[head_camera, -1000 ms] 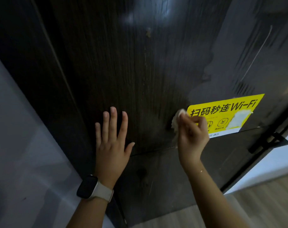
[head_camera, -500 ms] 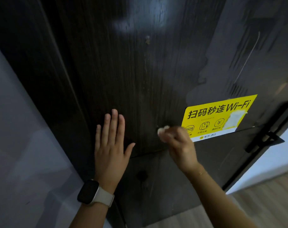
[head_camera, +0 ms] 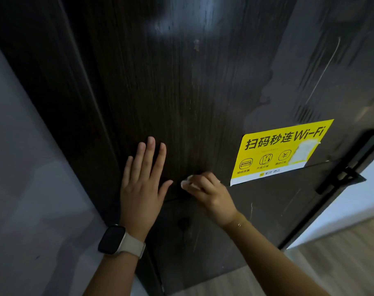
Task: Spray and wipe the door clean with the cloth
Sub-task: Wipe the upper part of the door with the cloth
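- The left hand (head_camera: 142, 184) is laid flat against the dark wooden door (head_camera: 181, 92), with its fingers straight and close together and its thumb spread to the side.
- A small white cloth (head_camera: 187, 183) is clamped in the curled fingers of the right hand (head_camera: 211, 194) and is pressed against the door, just right of the left thumb.
- The two hands are held near each other but apart.
- A yellow Wi-Fi sticker (head_camera: 280, 150) is seen on the door to the right of the right hand.
- A smartwatch (head_camera: 114, 239) is worn on the left wrist.
- A black door handle (head_camera: 344, 175) is seen at the door's right edge.
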`<state>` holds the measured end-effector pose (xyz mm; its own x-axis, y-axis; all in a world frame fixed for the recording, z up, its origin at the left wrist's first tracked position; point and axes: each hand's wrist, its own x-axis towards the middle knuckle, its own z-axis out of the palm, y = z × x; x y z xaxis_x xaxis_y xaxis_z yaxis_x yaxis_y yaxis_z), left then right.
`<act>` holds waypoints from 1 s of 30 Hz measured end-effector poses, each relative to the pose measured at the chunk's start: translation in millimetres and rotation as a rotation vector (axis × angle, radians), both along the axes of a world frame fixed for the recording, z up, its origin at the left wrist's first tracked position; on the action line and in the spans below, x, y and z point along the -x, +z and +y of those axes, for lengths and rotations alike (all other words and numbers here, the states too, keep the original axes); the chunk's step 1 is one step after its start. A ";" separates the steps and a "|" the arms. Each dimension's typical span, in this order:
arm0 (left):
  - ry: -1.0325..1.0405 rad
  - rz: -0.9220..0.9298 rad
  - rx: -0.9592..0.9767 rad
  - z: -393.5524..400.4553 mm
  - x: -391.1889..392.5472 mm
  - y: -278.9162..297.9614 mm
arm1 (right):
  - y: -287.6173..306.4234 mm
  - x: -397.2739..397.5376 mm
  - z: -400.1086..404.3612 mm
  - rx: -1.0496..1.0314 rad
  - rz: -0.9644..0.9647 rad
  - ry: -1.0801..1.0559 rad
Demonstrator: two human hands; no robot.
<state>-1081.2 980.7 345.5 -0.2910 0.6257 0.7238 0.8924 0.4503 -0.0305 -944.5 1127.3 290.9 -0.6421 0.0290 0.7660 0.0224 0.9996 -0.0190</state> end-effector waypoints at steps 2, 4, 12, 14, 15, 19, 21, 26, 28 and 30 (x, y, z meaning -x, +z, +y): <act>-0.003 -0.005 -0.008 -0.3 0.3 -0.5 | 35.2 2.2 4.2 -0.024 0.100 -0.034; -0.010 -0.013 -0.017 -0.7 -0.7 -0.3 | 83.3 8.8 8.7 0.012 0.314 -0.111; -0.024 -0.034 -0.032 -0.8 0.1 0.3 | 71.8 31.5 -12.5 0.100 0.451 -0.099; -0.028 -0.043 -0.025 -1.5 0.1 0.7 | 24.4 22.8 -18.7 0.108 0.273 -0.068; -0.028 -0.045 -0.021 -2.0 -0.1 1.0 | 8.5 17.8 -20.6 0.143 0.194 -0.060; -0.027 -0.069 -0.022 -4.0 -3.1 3.3 | 1.6 -0.8 -22.3 0.213 0.025 -0.090; -0.043 -0.107 -0.049 -4.2 -9.1 4.0 | 14.0 -12.4 -20.8 0.248 0.077 -0.109; -0.066 -0.303 -0.244 11.6 -53.0 17.7 | 51.8 -49.5 5.7 0.415 0.480 -0.253; -0.110 -0.249 -0.271 30.0 -70.2 29.5 | 63.0 -53.6 22.3 0.460 0.550 -0.257; -0.197 -0.154 -0.240 55.8 -81.9 42.0 | 68.1 -50.9 38.8 0.471 0.538 -0.218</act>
<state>-999.3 1036.5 387.5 -0.2991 0.4976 0.8142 0.9486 0.2472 0.1975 -893.5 1166.1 359.0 -0.1244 0.5153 0.8479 0.0859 0.8570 -0.5082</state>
